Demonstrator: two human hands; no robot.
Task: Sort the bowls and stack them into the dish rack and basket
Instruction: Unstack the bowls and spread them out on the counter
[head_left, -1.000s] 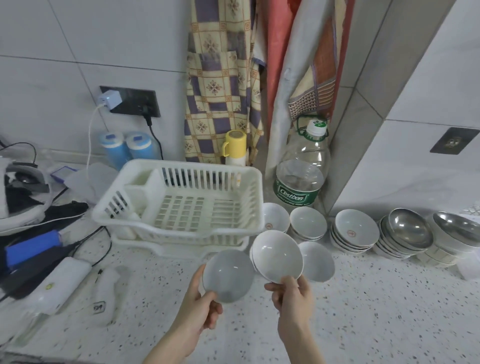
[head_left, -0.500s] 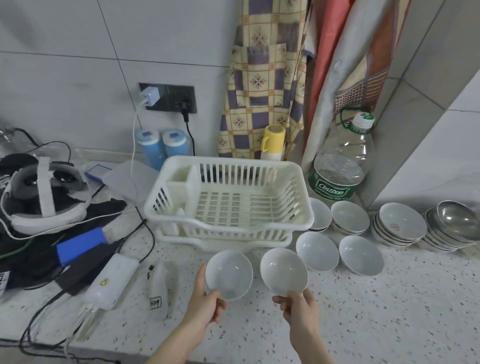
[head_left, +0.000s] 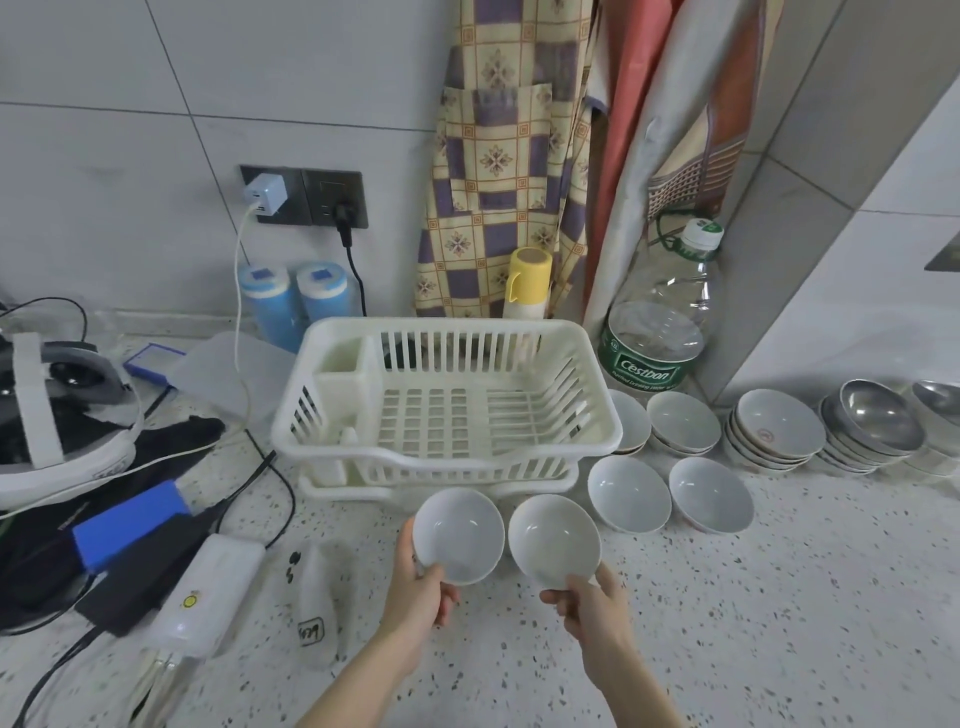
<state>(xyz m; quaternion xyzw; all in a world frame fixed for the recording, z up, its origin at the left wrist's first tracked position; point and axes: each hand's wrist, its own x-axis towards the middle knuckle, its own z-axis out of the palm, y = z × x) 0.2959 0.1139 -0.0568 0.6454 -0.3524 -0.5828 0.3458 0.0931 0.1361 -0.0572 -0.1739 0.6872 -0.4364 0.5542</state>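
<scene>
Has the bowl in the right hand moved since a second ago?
Yes. The bowl in the right hand came down, away from the dish rack.

rightmost steel bowl (head_left: 943, 397) cut off, perhaps stacked.

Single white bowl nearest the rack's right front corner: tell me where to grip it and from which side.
Pinch the near rim of that white bowl, coming from the front. It sits alone and mouth-up, tilted slightly toward the camera, so the front lip is exposed; the dish rack crowds its left and another single bowl its right.
</scene>
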